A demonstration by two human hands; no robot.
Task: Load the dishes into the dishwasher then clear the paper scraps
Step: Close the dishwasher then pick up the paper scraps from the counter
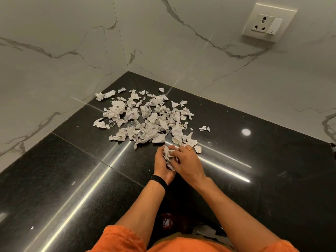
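Left of the paper scraps (145, 117), a marble wall (54, 42) borders a bare stretch of glossy black counter (72, 170). Just in front of the scraps, the left hand (162, 166) and the right hand (189, 160) clutch a crumpled wad (169, 154) between them. Right of the scraps lies more bare counter, with a socket (266, 22) high on the wall.

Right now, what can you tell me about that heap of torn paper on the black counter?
The paper scraps are many small torn, crumpled white pieces, some with grey print, strewn loosely on the glossy black counter in a corner of marble-look walls. A few lie apart at the edges. At the near edge the left hand and right hand hold a gathered wad of them.
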